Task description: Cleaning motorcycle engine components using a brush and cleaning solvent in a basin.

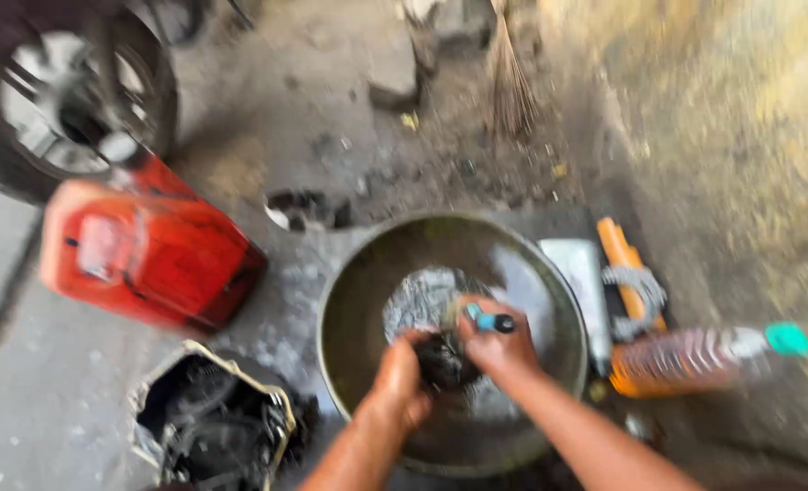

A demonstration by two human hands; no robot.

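Grey, grimy metal makes up the wide round basin (349,300) that sits low in the middle of the frame on the stained concrete floor (268,118), with a pale wet patch at its bottom. Both bare hands meet over its centre. The left hand (399,377), coming up from the lower middle of the frame, has its grip closed around a small black greasy part (440,359), which sits between the two hands just above the basin's bottom. The right hand (495,345), reaching in from the lower right, has its grip closed on a small tool with a blue and black handle (490,321), whose end sticks out to the right above the knuckles; its working end is hidden, and the whole view is blurred by motion. To the left of the basin stands a red plastic jerrycan (149,250), tilted, and behind it, in the upper left of the frame, is a black-tyred wheel with silver spokes (59,100). In the lower left, just beside the basin, lies an open metal casing full of dark oily parts (213,418). On the right, near the basin's rim, lie an orange cylindrical part wrapped with a metal coil (631,273) and a clear plastic bottle of amber liquid with a teal cap (704,356), lying on its side.
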